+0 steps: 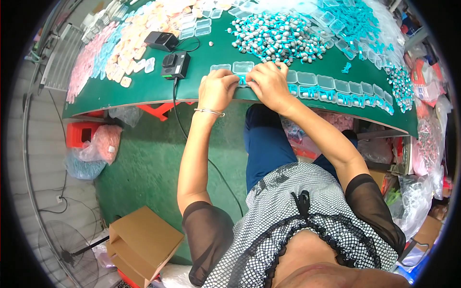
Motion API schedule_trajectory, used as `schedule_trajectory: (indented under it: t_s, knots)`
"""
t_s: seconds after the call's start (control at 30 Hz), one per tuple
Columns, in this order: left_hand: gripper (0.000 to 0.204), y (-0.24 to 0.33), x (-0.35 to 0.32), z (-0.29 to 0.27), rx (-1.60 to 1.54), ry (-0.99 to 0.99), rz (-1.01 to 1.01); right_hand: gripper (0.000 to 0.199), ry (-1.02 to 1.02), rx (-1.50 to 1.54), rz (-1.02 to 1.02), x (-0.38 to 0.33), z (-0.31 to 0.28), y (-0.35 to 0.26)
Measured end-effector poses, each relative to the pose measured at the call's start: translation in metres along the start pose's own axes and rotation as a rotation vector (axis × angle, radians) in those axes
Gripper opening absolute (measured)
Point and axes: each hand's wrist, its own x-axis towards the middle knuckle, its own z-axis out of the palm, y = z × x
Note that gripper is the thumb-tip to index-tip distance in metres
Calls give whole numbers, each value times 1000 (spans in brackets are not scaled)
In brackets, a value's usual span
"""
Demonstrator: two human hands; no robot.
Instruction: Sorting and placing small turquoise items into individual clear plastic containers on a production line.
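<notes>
At the front edge of the green table, my left hand [218, 90] and my right hand [270, 85] meet over a small clear plastic case with its lid [243, 67] folded back. The fingers of both are closed around a teal cord [242, 80] in the case and partly hide it. To the right runs a row of open clear cases [308, 92], with teal cords and grey-white pieces inside, likely corded earplugs. Another case lid [221, 67] shows beside my left hand. Beyond my hands lies a large heap of grey-white pieces with teal cords [278, 38].
A black device [175, 65] with a cable and a second black box [161, 41] stand on the green table [192, 89]. Pink, blue and peach pieces [127, 53] cover its left side. Teal cords [357, 24] lie at far right. A cardboard box [144, 240] is on the floor.
</notes>
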Motion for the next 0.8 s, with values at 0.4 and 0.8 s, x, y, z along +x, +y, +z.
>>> schedule_trajectory:
  t_s: [0.4,0.8]
  knots:
    - [7,8,9,-4,108,-129,-127,3,-84,-74,53,3,-3,1]
    - [16,-8,38,6,-22,35,-163,9,-43,-15,27,4,-36,1]
